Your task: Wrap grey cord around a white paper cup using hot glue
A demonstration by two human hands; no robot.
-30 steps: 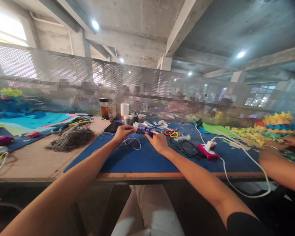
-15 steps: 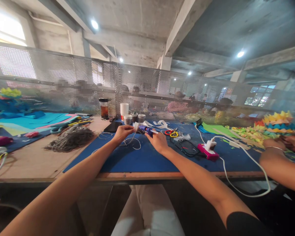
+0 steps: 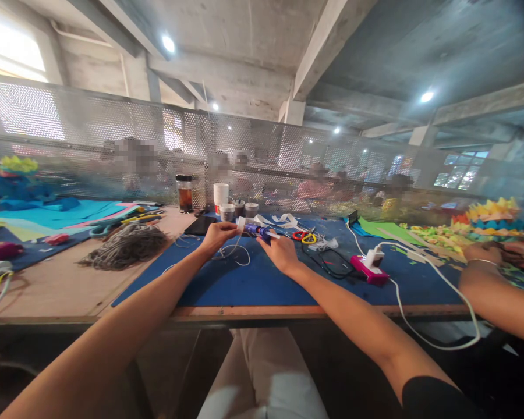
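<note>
My right hand is closed around a blue glue gun, with a whitish glue stick showing at its rear. The gun's front points left, toward my left hand. Between the fingertips of that hand is a small white piece, perhaps paper, pinched close to the gun's nozzle. Whether nozzle and piece touch, I cannot tell. Both hands are above a blue mat. A thin white cord curls on the mat below them.
White strips, scissors with red and yellow handles and a black cable lie right of my hands. A pink power strip has a white plug. Cups, a drink jar and grey string are left. Another person's hands work at far right.
The glue gun has shifted slightly left and its front now sits closer to the white piece. My left hand stays nearly still. The neighbour's hands moved a little.
</note>
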